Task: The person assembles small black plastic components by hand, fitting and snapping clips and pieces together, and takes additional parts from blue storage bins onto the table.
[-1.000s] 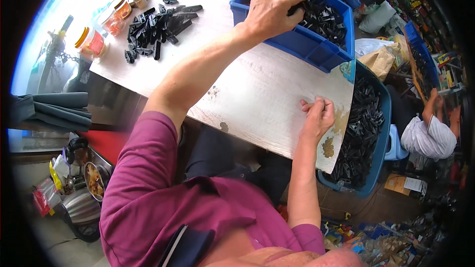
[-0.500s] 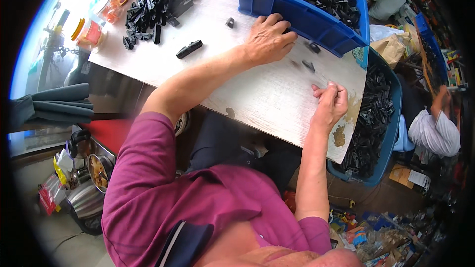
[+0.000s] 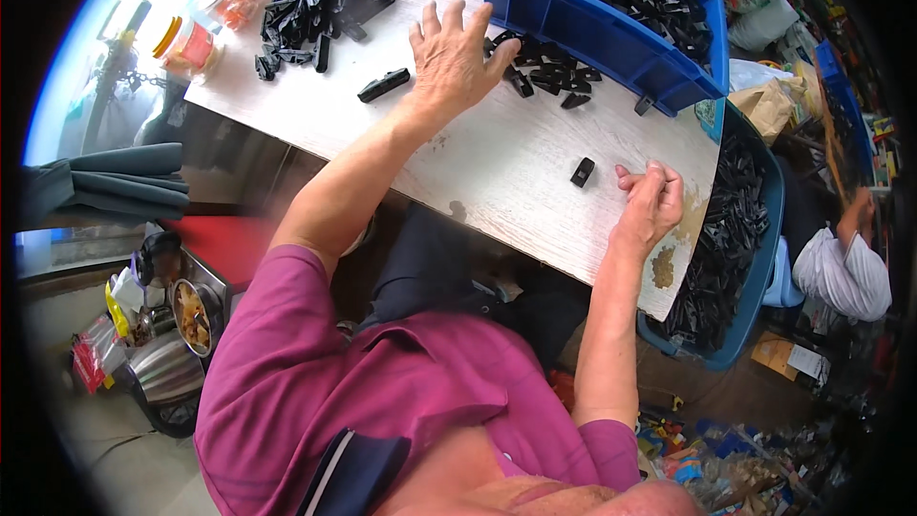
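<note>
My left hand point(image 3: 454, 57) is open with its fingers spread above the white tabletop point(image 3: 497, 167), holding nothing. Beside its thumb lies a group of small black plastic pieces point(image 3: 554, 75), below the side of the blue bin point(image 3: 592, 43). Farther left are a lone long black part point(image 3: 384, 85) and a heap of similar long black parts point(image 3: 330, 14). My right hand point(image 3: 654, 205) stays near the table's right end, fingers curled; whether anything is inside is hidden. One small black piece point(image 3: 583, 172) lies just left of its fingertips, apart from them.
The blue bin is full of black pieces, and a teal tub point(image 3: 740, 325) of more stands beyond the table's right edge. Lidded jars point(image 3: 186, 46) line the far left. At right another person's sleeve point(image 3: 841, 263) shows. A pot point(image 3: 194, 315) sits lower left.
My left hand has moved left from beside the bin and spread its fingers. A group of black pieces now shows where it was. Another piece now lies by my right hand, which has barely moved.
</note>
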`<action>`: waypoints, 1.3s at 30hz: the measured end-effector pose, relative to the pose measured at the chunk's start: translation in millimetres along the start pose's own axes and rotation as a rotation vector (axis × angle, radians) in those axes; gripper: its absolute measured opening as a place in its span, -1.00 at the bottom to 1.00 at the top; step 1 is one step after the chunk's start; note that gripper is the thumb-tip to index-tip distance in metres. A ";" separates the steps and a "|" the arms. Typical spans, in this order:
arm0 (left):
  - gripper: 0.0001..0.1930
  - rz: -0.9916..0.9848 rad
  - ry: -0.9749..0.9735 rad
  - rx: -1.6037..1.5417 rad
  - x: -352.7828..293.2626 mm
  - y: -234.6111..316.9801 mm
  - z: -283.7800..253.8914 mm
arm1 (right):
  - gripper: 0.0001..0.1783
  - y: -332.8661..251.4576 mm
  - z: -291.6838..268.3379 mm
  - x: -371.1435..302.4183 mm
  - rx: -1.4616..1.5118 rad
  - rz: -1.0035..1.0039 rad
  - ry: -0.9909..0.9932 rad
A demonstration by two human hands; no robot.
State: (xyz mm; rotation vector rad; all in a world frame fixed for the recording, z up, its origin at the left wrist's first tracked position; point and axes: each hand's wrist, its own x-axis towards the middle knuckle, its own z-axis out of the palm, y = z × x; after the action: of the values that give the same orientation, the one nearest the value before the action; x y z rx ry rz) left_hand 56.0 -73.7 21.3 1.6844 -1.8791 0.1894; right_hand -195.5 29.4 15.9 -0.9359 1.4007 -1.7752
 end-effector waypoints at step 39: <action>-0.61 0.378 0.250 -0.344 93.9 79.8 -21.1 | -0.77 -5.9 2.1 -2.9 0.029 0.046 0.032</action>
State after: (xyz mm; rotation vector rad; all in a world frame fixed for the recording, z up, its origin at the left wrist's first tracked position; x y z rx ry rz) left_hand -13.4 -129.2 109.3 1.0231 -1.8945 0.2026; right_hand -192.6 31.9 21.6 -0.8570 1.4011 -1.7788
